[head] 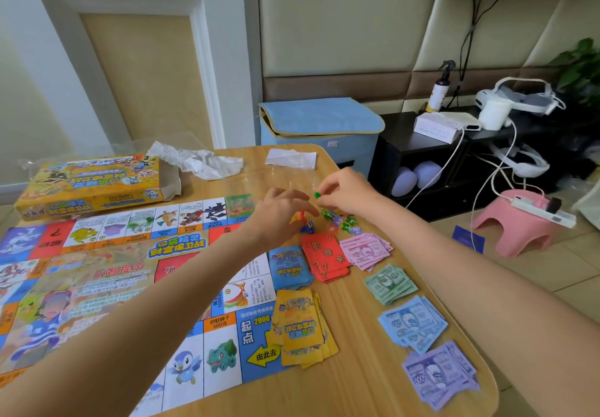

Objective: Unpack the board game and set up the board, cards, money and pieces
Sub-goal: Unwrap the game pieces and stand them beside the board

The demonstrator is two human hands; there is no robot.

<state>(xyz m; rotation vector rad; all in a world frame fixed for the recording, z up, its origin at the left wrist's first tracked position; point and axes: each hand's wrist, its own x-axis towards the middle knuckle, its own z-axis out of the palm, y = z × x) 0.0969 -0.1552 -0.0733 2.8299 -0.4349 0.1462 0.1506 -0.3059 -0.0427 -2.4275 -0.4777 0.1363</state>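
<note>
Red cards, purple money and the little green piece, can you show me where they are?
red cards [324, 256]: head view, middle of the top card.
purple money [438, 372]: head view, middle of the top note.
green piece [317, 194]: head view, the bit showing at the right hand's fingertips.

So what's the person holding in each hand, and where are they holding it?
The right hand pinches a small green piece at its fingertips; which part of the piece cannot be told. The left hand holds nothing visible, fingers loosely spread.

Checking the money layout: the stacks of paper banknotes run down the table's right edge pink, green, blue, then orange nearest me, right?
Not quite. The head view shows the nearest stack of paper banknotes is purple, not orange. Pink, green and blue are as you said.
</note>
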